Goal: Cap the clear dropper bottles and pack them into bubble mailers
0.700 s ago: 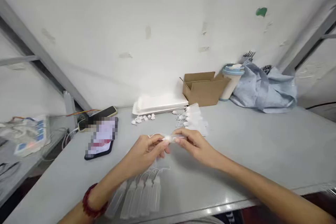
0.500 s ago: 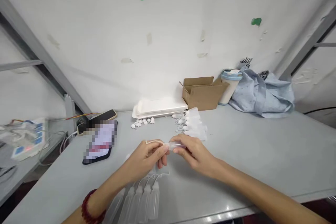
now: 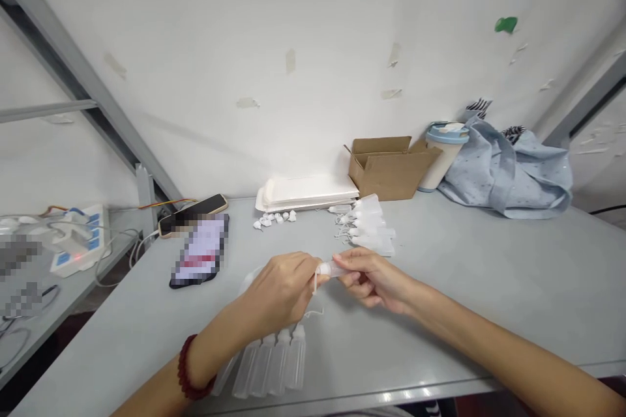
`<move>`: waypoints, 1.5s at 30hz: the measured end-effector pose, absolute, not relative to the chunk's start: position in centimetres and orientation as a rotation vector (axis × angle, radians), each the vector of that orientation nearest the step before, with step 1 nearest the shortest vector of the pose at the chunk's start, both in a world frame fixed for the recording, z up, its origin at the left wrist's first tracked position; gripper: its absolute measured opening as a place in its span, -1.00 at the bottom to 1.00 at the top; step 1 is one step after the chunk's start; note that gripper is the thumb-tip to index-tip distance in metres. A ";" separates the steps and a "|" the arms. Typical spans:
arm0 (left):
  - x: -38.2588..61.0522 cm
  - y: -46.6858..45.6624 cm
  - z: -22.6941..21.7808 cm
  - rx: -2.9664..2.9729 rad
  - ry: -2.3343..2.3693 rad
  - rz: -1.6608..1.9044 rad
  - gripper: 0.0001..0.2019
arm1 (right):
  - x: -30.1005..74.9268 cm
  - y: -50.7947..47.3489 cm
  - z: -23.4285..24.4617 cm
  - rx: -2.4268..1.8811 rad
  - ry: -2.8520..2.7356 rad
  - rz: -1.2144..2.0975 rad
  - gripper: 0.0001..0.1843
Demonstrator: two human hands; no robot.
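- Holding, above the worktop (image 3: 469,267): one small translucent bottle (image 3: 335,269), white cap (image 3: 323,268) leftward, body rightward; thin white tube (image 3: 315,283) hangs from the capped end.
- Right hand (image 3: 376,281): thumb and forefinger pinch the bottle body; remaining fingers curl beneath.
- Left hand (image 3: 286,283): curled at the cap; fingertips mostly hidden, so whether they pinch cannot be told.
- Handling, as judged: light; thin plastic wall, probably yielding under squeeze; smooth, perhaps slippery; cap likely stiffer; tube slender, apt to bend.
- Best hold, as judged: lightly around the body, firmly at the cap, clear of the tube.
- Nearby: row of similar bottles (image 3: 278,365) by the left forearm; loose white caps (image 3: 278,217) farther back.
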State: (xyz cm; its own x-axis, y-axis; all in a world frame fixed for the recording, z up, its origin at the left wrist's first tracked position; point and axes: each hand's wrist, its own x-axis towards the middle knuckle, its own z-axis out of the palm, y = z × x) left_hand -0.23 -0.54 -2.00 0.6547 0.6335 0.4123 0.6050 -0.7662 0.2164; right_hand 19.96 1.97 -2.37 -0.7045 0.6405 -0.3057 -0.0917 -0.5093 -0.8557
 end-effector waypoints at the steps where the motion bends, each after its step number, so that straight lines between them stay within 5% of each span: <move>1: -0.2 -0.5 -2.0 2.831 1.035 0.731 -0.77 | 20.0 2.0 -2.4 -0.856 -1.211 2.257 -0.57; 6: -0.8 0.4 -1.4 2.679 0.989 0.987 -0.89 | 20.2 1.9 -2.0 -0.895 -1.384 2.097 -0.62; 12: -6.1 4.6 -1.7 2.482 1.718 0.842 -0.74 | 22.2 4.2 -2.0 -1.119 -1.769 0.742 -0.67; 17: -9.7 7.3 -4.7 2.508 1.832 0.560 -0.68 | 24.6 8.0 -3.4 -1.214 -1.845 0.253 -0.69; 39: -8.9 7.0 -4.2 2.457 1.866 0.365 -0.70 | 24.9 7.4 -1.7 -1.155 -1.840 0.207 -0.76; 45: -8.2 6.2 -3.4 2.328 1.872 0.358 -0.76 | 21.4 1.3 -0.4 -0.957 -2.137 0.818 -0.83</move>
State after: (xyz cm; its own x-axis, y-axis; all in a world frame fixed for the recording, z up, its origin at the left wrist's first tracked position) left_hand -8.17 6.24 -3.43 0.2011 0.9744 0.1002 0.9428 -0.2203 0.2503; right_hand 21.40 1.26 -0.43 -0.5227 0.7974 0.3016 0.3920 0.5390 -0.7455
